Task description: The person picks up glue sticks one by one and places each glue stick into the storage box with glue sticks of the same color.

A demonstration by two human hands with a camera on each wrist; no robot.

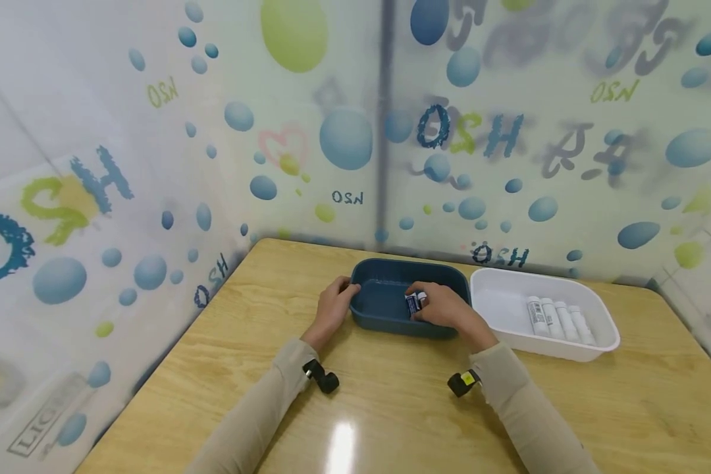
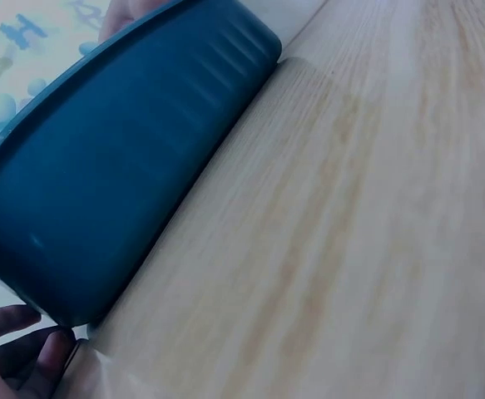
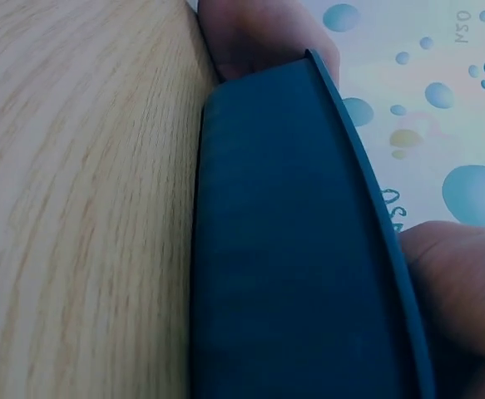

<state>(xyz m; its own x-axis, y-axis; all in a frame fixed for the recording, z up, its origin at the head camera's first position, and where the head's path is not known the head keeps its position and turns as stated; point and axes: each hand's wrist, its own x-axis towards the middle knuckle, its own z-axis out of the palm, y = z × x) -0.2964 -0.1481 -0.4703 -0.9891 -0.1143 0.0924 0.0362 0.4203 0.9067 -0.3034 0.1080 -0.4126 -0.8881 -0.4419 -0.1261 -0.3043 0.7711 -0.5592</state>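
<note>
A dark blue plastic bin [image 1: 385, 324] sits on the wooden table. My left hand [image 1: 333, 304] holds its left end, with the thumb at the rim and the other fingers against the outer wall. Inside the bin, my right hand [image 1: 444, 304] curls its fingers and thumb around small bottles with dark labels [image 1: 413, 305] and white caps. Part of these bottles is hidden by the hand. In the right wrist view the bin's front wall [image 3: 292, 233] hides the bottles, and only part of the right hand [image 3: 467, 283] shows beyond the rim.
Right beside the blue bin stands a white bin [image 1: 503, 289] with several white bottles [image 1: 559, 320] lying side by side in it. The wooden table [image 1: 379, 395] extends toward me. Behind it hangs a printed curtain [image 1: 355, 197] with blue and green dots.
</note>
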